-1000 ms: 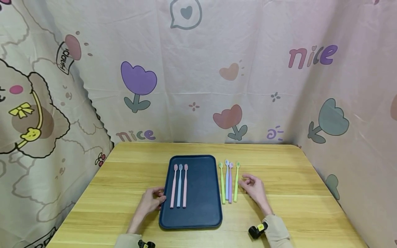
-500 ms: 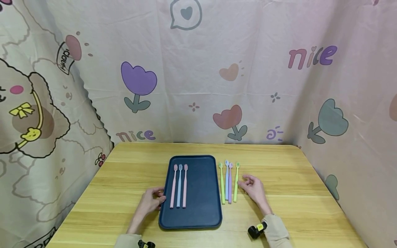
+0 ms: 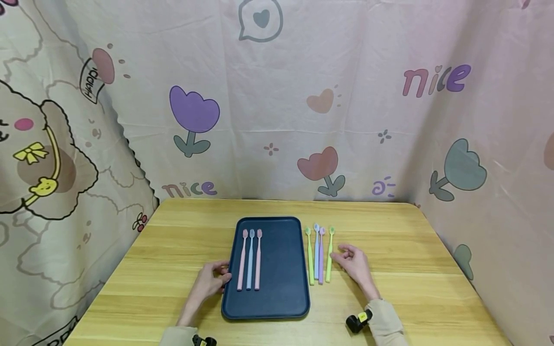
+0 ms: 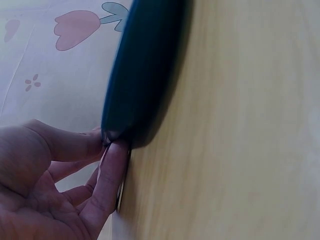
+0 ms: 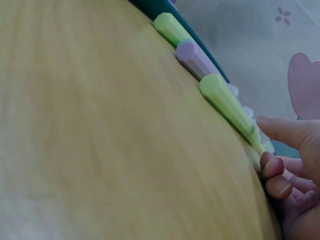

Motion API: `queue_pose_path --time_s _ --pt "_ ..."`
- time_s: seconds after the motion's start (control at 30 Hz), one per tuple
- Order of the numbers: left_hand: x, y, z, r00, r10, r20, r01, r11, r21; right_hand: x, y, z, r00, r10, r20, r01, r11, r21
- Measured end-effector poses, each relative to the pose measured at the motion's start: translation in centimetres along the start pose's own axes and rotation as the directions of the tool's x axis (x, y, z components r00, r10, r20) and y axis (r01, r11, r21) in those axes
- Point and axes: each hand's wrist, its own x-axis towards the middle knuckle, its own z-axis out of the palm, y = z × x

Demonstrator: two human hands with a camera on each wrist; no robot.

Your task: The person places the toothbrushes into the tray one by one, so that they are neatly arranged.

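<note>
- Head view: the outer green toothbrush (image 3: 329, 259) lay right of centre on the wooden table (image 3: 389, 230), immediately left of the right hand (image 3: 352, 262); the fingertips were at its right edge, touching or just beside it, it was hard to tell which.
- That toothbrush pointed its bristled end towards the top of the frame, its long axis almost vertical, tipped slightly right at the top.
- Right wrist view: its handle end pointed to the upper left and its shaft ran diagonally down to the fingertips; the thumb stood apart from the bent fingers, leaving a moderate gap, with no grip around the brush.
- Further left on the table lay the purple toothbrush (image 3: 321, 262), the blue toothbrush (image 3: 317, 252) and the inner green toothbrush (image 3: 310, 262), all roughly vertical in the head view, heads up.
- The left hand (image 3: 209, 279) pinched the left edge of the dark tray (image 3: 283, 269) between thumb and fingers; the tray lay at lower centre, its long axis running up the frame.
- Two pink toothbrushes (image 3: 258, 264) flanked a pale blue toothbrush (image 3: 250, 264) in the tray's left half, heads up.
</note>
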Motion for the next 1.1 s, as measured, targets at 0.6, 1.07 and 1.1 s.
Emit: queue_pose_path --time_s 0.6,1.07,1.1 --pt "-0.06 0.01 0.0 1.0 -0.001 0.006 0.001 1.0 -0.003 -0.24 -0.42 0.03 1.0 -0.012 0.014 0.013 0.999 -0.03" --pt "-0.06 -0.03 0.05 1.0 -0.001 0.001 0.001 1.0 -0.008 -0.41 -0.59 -0.36 0.999 0.014 0.039 -0.014 1.0 -0.002" --pt "-0.07 -0.02 0.04 1.0 -0.001 0.001 0.001 1.0 -0.008 -0.41 -0.58 -0.34 0.999 0.011 0.038 -0.011 1.0 -0.012"
